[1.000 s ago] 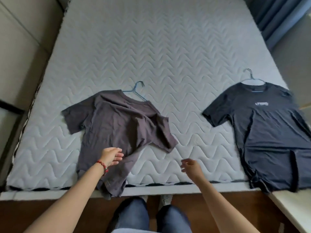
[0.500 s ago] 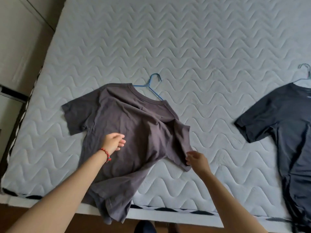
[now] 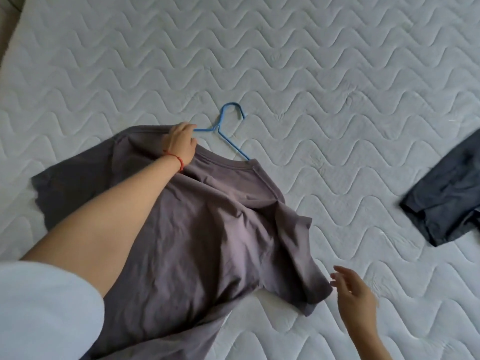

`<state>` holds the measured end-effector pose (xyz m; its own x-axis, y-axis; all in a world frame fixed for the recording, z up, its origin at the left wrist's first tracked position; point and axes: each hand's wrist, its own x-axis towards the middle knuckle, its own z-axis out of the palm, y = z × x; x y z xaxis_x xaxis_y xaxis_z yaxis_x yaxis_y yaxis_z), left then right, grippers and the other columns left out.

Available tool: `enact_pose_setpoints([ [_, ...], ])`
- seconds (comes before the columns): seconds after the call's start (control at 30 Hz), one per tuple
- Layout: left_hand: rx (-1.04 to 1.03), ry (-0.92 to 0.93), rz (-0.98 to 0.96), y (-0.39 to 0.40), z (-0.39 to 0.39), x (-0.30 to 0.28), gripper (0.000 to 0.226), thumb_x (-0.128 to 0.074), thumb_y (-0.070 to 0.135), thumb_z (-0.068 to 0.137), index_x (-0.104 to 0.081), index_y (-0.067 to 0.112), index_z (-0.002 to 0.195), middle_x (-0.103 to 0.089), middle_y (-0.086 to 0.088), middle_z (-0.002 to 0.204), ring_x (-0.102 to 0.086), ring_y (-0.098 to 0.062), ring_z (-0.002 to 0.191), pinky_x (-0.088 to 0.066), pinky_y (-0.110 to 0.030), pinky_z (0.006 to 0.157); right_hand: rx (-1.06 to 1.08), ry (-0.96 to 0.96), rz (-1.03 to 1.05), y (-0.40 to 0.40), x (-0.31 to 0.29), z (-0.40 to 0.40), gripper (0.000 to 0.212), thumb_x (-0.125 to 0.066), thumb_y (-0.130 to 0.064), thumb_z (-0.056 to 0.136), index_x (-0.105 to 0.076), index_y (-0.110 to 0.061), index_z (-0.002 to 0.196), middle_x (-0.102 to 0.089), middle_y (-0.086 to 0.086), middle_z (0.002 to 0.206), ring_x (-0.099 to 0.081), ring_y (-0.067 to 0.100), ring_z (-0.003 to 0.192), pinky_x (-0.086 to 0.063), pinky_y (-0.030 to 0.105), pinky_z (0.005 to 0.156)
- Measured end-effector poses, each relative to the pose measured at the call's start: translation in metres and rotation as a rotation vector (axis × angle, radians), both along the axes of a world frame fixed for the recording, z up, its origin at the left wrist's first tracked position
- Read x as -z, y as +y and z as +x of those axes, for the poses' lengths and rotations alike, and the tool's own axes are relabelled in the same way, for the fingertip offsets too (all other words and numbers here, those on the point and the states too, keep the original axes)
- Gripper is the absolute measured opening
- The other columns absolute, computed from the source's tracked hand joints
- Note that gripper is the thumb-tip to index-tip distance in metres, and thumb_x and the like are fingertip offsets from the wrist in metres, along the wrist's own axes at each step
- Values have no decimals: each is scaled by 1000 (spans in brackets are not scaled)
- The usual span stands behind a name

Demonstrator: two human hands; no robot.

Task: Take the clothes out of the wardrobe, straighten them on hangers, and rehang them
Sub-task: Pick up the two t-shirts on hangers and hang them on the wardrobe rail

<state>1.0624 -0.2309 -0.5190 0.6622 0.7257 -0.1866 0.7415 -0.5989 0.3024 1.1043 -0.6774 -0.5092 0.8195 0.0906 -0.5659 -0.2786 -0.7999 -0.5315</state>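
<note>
At five o'clock the right hand (image 3: 355, 294) hovers with fingers spread loose, holding nothing, just beside the sleeve hem of the grey T-shirt (image 3: 207, 229). The shirt lies rumpled across the quilted mattress (image 3: 311, 61), centre to seven o'clock. At eleven o'clock the left hand (image 3: 179, 144), red string bracelet (image 3: 176, 158) on its wrist, grips the collar where the blue hanger (image 3: 226, 126) emerges. At three o'clock lies a dark navy garment (image 3: 446, 193).
</note>
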Motion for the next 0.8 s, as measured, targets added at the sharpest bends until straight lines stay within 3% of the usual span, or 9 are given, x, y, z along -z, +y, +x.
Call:
enact_pose_setpoints([
  [0.1, 63, 153, 22, 19, 12, 18, 43, -44, 14, 91, -42, 12, 134, -40, -8, 144, -35, -27, 132, -28, -42, 107, -57, -24, 9, 7, 12, -5, 19, -54, -9, 88, -67, -20, 95, -71, -6, 78, -62, -3, 78, -42, 7, 69],
  [0.2, 71, 185, 44, 29, 17, 28, 39, -44, 13, 91, -46, 12, 130, -43, -13, 139, -41, -32, 126, -28, -43, 105, -107, -63, 29, 17, 20, -5, 20, -53, -8, 89, -68, -12, 101, -72, 4, 91, -65, 19, 86, -49, 31, 81],
  [0.27, 74, 164, 96, 30, 18, 26, 34, -46, 12, 90, -52, 9, 124, -47, -18, 130, -45, -37, 119, -31, -45, 101, -116, -70, 37, 20, 23, -4, 22, -51, -7, 89, -67, -12, 103, -71, 5, 94, -65, 23, 90, -49, 38, 84],
  [0.47, 137, 169, 110, 19, 13, 12, 22, -47, 16, 92, -62, 1, 99, -58, -24, 112, -53, -40, 104, -37, -44, 90, -95, -40, 52, 19, 18, -3, 21, -51, -10, 89, -67, -16, 101, -71, 5, 96, -64, 23, 91, -49, 40, 85],
  [0.8, 111, -117, 18, -29, -37, -92, 15, -51, 8, 89, -59, -4, 90, -58, -26, 100, -56, -43, 92, -42, -46, 84, -73, -10, 109, 3, -51, -7, 21, -52, -9, 90, -66, -11, 104, -71, 8, 96, -65, 25, 92, -46, 33, 81],
])
